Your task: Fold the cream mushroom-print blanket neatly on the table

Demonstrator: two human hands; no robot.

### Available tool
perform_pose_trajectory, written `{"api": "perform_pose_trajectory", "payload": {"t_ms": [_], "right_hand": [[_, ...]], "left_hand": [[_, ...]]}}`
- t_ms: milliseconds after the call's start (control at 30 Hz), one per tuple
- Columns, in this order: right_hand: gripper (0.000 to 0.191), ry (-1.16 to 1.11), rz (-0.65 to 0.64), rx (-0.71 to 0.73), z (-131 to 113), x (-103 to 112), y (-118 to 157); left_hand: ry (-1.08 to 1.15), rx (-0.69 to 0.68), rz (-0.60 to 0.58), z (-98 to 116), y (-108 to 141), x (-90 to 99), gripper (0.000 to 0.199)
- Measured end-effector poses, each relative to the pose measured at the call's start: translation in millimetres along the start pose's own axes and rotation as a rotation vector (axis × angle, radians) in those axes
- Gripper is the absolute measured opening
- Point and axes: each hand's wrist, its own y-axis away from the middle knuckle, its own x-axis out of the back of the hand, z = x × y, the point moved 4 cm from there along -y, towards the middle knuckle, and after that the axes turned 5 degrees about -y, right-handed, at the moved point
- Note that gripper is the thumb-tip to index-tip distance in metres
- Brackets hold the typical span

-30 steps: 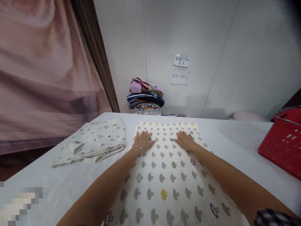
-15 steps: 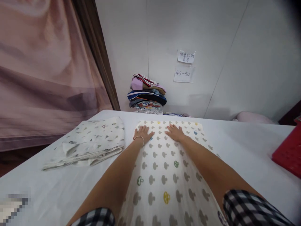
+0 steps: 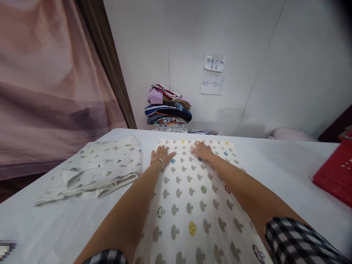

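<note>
A white cloth printed with grey mushrooms and a few coloured ones lies lengthwise on the table, running from the far side down toward my body. My left hand rests flat on its far left edge, fingers spread, with a bracelet at the wrist. On the upper middle of the same cloth, my right hand presses down with its fingers stretched out. To the left, apart from both hands, lies a folded white cloth with small scattered prints, one corner flipped up.
Beyond the white table a stack of folded fabrics stands against the wall. A red basket is at the right edge. Pink curtain hangs on the left. Two paper signs are on the wall.
The view has shifted slightly, so most things sit a little farther left. Both hands stay on the mushroom cloth; the left has slid slightly outward to its edge.
</note>
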Motion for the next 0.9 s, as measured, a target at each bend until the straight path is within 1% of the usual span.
{"api": "perform_pose_trajectory", "payload": {"t_ms": [67, 133, 200, 233, 300, 400, 500, 567, 667, 733, 767, 833, 900], "right_hand": [[0.066, 0.034, 0.057, -0.053, 24.1, 6.6, 11.5], [0.067, 0.078, 0.108, -0.151, 57.3, 13.1, 24.9], [0.065, 0.093, 0.120, -0.241, 89.6, 17.5, 36.0], [0.064, 0.088, 0.117, -0.263, 102.2, 19.0, 39.4], [0.064, 0.068, 0.114, -0.263, 117.5, 21.1, 41.2], [0.069, 0.049, 0.120, -0.254, 120.5, 23.2, 36.8], [0.064, 0.051, 0.122, -0.272, 113.4, 24.1, 37.8], [0.060, 0.060, 0.138, -0.282, 108.1, 24.1, 49.0], [0.060, 0.082, 0.136, -0.250, 100.0, 20.5, 85.9], [0.060, 0.085, 0.096, -0.176, 93.7, 15.3, 122.1], [0.061, 0.076, 0.073, -0.137, 90.8, 12.3, 142.5], [0.063, 0.043, 0.030, -0.076, 86.8, 6.5, 184.2], [0.065, 0.004, -0.013, -0.052, 86.2, 0.3, 223.0]], "left_hand": [[-0.008, -0.003, 0.005, 0.8, 0.8, 0.4, 0.080], [-0.015, -0.001, 0.010, 1.9, 2.0, 1.2, 0.081], [-0.020, 0.001, 0.010, 2.9, 2.8, 1.5, 0.081], [-0.021, 0.000, 0.008, 3.3, 3.0, 1.3, 0.082], [-0.022, -0.001, 0.008, 3.5, 3.3, 0.5, 0.083], [-0.029, -0.004, 0.013, 2.8, 3.1, -1.1, 0.082], [-0.018, -0.014, 0.017, 1.1, 1.2, 1.0, 0.080], [0.007, -0.020, 0.010, -0.5, 0.1, 6.0, 0.074], [0.039, -0.033, 0.001, -2.7, 7.2, 16.4, 0.064], [0.043, -0.062, 0.008, -2.5, 24.9, 21.5, 0.062], [0.036, -0.092, 0.013, -1.5, 38.7, 22.5, 0.063], [0.007, -0.179, 0.010, 2.4, 75.8, 20.9, 0.063], [-0.015, -0.277, -0.011, 7.4, 120.9, 16.2, 0.065]]}}
